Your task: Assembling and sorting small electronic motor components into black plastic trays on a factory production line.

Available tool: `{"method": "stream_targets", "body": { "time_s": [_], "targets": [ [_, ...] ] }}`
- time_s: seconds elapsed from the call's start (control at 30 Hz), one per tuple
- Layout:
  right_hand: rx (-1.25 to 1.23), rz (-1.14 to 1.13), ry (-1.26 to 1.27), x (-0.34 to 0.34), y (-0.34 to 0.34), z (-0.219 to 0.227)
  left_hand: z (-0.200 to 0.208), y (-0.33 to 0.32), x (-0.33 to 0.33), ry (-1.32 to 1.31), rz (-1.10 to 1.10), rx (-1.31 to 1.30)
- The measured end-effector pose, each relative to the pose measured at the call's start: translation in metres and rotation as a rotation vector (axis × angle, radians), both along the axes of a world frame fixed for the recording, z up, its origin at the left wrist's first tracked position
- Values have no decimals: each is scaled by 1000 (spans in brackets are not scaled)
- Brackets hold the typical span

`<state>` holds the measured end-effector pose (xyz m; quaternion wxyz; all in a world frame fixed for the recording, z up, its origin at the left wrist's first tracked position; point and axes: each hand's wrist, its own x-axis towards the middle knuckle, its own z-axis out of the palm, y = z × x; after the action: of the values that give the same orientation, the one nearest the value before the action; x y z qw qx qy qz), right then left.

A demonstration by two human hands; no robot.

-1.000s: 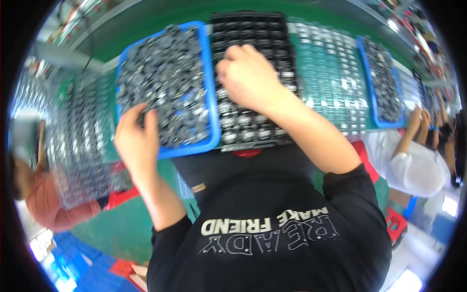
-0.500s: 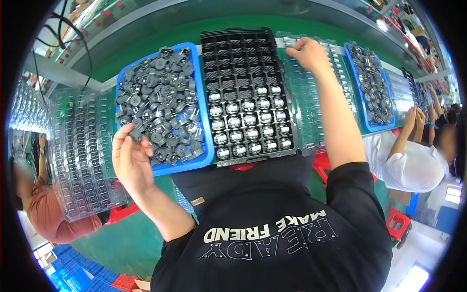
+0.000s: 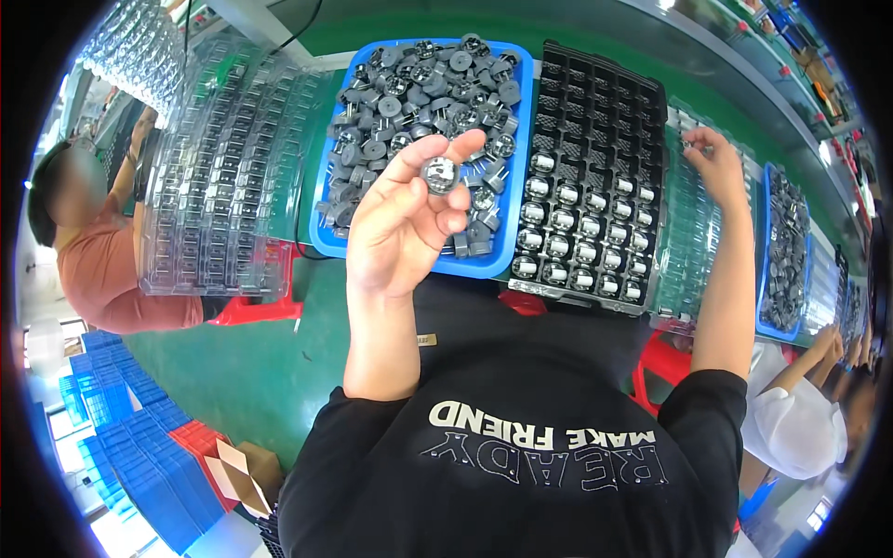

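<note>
My left hand is raised over the near part of a blue bin. Its thumb and fingers pinch a small round electrical part with a dark rim and a whitish face turned up. Behind it, the bin is heaped with grey round pronged parts. To the right sits a black compartment tray, its nearer rows filled with shiny parts with white bands. My right hand reaches over a clear plastic tray, fingers bent together at its far part; whatever they may hold is too small to make out.
Stacked clear trays stand left of the bin, beside a co-worker in a reddish top. Another blue bin lies at right, near a person in white. Red stools and blue crates are on the floor.
The view has swung left, so the bench things sit farther right. My left hand has moved from the bin's near left edge, lifting the round part. My right hand stays over the clear tray.
</note>
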<state>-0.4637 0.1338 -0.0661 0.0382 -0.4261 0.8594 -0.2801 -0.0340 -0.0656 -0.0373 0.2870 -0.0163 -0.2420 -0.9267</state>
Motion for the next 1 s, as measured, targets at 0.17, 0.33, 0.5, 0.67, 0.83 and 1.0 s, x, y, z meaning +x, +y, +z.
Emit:
{"method": "stream_targets", "body": {
  "time_s": [0.17, 0.33, 0.5, 0.67, 0.83, 1.0],
  "targets": [
    [-265, -38, -361, 60, -14, 39, 1, 15, -4, -59, 30, -44],
    [-664, 199, -538, 214, -10, 86, 4, 44, -15, -215, 191, -325],
    [-862, 313, -467, 274, -20, 69, 12, 65, -28, -212, 126, -296],
    [-773, 472, -300, 268, -24, 64, 10, 67, -23, -180, 201, -343],
    [-775, 453, -146, 276, -26, 72, 10, 67, -21, -169, 235, -392],
    [-755, 435, -57, 280, -26, 70, 9, 66, -19, -146, 258, -430]
  ]
}}
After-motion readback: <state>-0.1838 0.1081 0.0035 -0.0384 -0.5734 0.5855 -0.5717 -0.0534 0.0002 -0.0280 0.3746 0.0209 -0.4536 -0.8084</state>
